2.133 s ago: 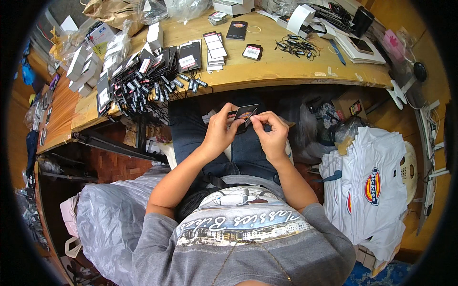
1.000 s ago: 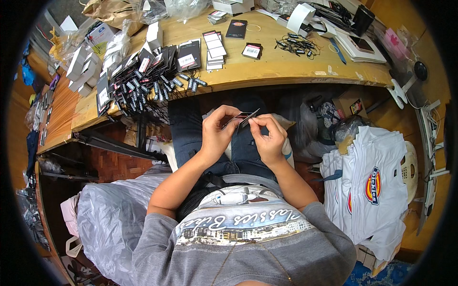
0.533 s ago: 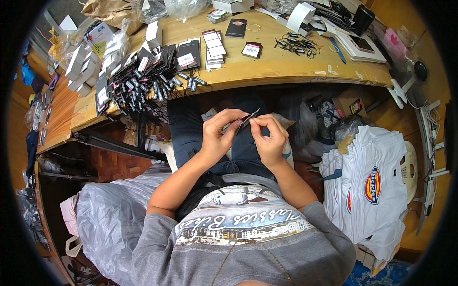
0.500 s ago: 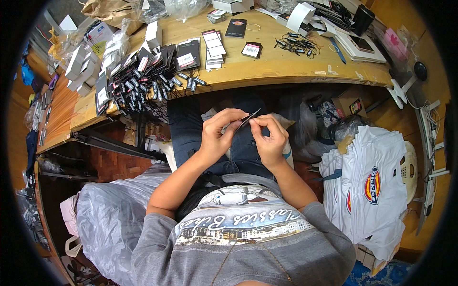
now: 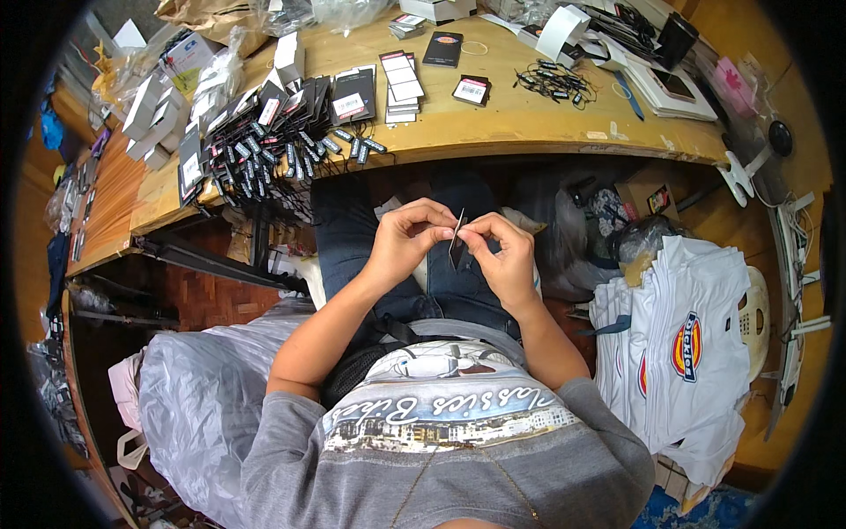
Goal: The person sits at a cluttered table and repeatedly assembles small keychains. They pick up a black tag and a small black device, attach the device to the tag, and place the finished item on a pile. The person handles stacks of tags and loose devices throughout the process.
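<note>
Above my lap, my left hand (image 5: 404, 242) and my right hand (image 5: 502, 256) meet at a thin dark hang tag (image 5: 456, 253). Thumb and fingers of each hand pinch its upper part from either side. The tag hangs almost edge-on, so its faces are mostly hidden, and I cannot tell whether a cord is between the fingertips. On the table beyond lies a heap of black hang tags (image 5: 291, 110) with cords and small black seals. Beside it are black tags with a white label (image 5: 354, 93) and a stack of white label cards (image 5: 402, 84).
The wooden table (image 5: 511, 123) curves around in front. On it are a black card (image 5: 442, 49), a small labelled stack (image 5: 471, 90), a tangle of black cords (image 5: 555, 82) and white boxes (image 5: 157, 123). Folded white shirts (image 5: 670, 344) sit at right, a plastic bag (image 5: 203, 406) at left.
The tag has turned from a slant to nearly upright, its lower end now pointing down between my hands. Both hands stay close together, and the view has shifted slightly.
</note>
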`<state>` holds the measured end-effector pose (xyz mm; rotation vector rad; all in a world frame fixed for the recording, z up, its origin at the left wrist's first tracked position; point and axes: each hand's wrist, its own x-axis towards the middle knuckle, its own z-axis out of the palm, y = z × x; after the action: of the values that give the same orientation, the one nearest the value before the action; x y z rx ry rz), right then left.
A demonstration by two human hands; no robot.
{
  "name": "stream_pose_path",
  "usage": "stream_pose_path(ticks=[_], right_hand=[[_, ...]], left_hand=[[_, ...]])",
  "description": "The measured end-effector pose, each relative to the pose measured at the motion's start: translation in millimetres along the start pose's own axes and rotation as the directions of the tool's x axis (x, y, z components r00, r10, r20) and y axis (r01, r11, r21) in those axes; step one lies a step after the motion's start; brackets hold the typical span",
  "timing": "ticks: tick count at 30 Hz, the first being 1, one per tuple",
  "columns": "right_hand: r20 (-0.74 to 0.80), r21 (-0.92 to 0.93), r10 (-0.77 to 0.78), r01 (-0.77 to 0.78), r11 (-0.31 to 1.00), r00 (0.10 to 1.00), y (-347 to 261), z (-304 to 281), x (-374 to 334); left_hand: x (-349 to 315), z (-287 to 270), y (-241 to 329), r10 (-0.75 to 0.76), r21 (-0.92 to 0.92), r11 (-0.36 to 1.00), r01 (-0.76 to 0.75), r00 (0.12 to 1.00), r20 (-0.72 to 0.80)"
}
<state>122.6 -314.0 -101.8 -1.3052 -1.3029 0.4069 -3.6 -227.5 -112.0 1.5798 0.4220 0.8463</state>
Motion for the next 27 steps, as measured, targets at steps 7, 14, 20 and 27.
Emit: stream_pose_path(ticks=[7, 14, 20, 27], right_hand=[[-0.036, 0.023, -0.069, 0.07, 0.997, 0.997, -0.8, 4.3, -2.2], [-0.114, 0.206, 0.023, 0.001, 0.978, 0.993, 8.0, 13.1, -7.3], [0.028, 0.496, 0.178, -0.168, 0.852, 0.984, 11.8, 4.6, -6.2], [0.199, 0.387, 0.12, -0.19, 0.902, 0.973, 14.8, -6.5, 0.0]], left_hand=[[-6.2, 4.2, -12.3, -0.145, -0.355, 0.927, 0.118, 0.988, -0.05], [-8.5, 3.5, -11.8, -0.202, -0.509, 0.846, 0.159, 0.979, -0.029], [-5.3, 5.9, 1.5, -0.145, -0.264, 0.957, 0.123, 0.987, -0.066], [-3.7, 1.1, 2.0, -0.201, -0.232, 0.952, 0.198, 0.98, 0.013]])
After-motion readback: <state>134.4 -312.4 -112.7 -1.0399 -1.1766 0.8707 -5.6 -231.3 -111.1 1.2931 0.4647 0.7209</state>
